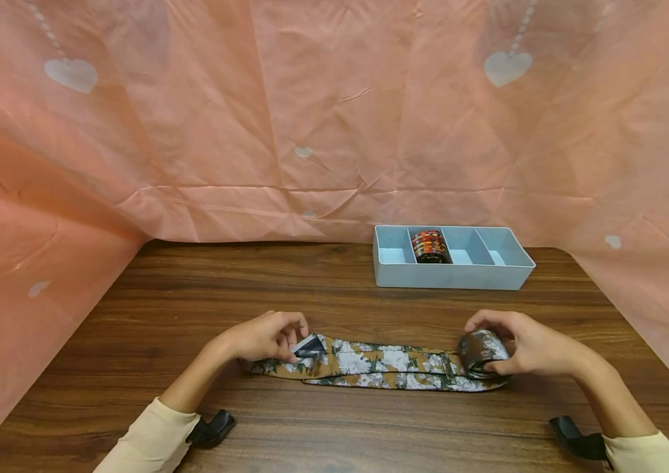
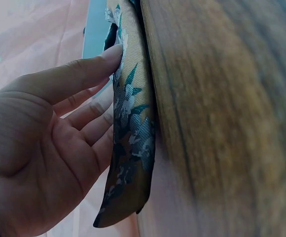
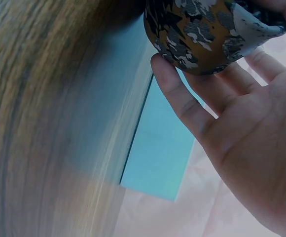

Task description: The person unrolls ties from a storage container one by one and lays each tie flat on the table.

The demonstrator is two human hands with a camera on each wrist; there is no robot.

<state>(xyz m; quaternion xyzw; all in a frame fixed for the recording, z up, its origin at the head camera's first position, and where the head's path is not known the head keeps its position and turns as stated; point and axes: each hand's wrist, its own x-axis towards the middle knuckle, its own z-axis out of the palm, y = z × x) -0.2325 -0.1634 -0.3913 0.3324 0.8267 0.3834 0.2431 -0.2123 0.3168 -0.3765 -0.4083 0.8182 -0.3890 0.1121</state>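
A mustard-brown floral necktie point(image 1: 364, 360) lies along the table, partly rolled up at its right end. My right hand point(image 1: 523, 345) grips the roll point(image 1: 482, 353), thumb in front and fingers behind; the right wrist view shows the fingers along the underside of the roll point(image 3: 197, 37). At the flat left end, my left hand point(image 1: 269, 336) pinches the tie's edge, where a dark lining with a pale border point(image 1: 309, 347) shows. In the left wrist view the thumb of the left hand point(image 2: 49, 128) presses on the floral cloth point(image 2: 133, 113), with the other fingers partly hidden behind it.
A pale blue box point(image 1: 446, 276) with several compartments stands at the back right of the wooden table point(image 1: 251, 276). A red patterned roll point(image 1: 430, 245) sits in its second compartment from the left. Peach cloth with white hearts point(image 1: 322, 131) surrounds the table's back and sides.
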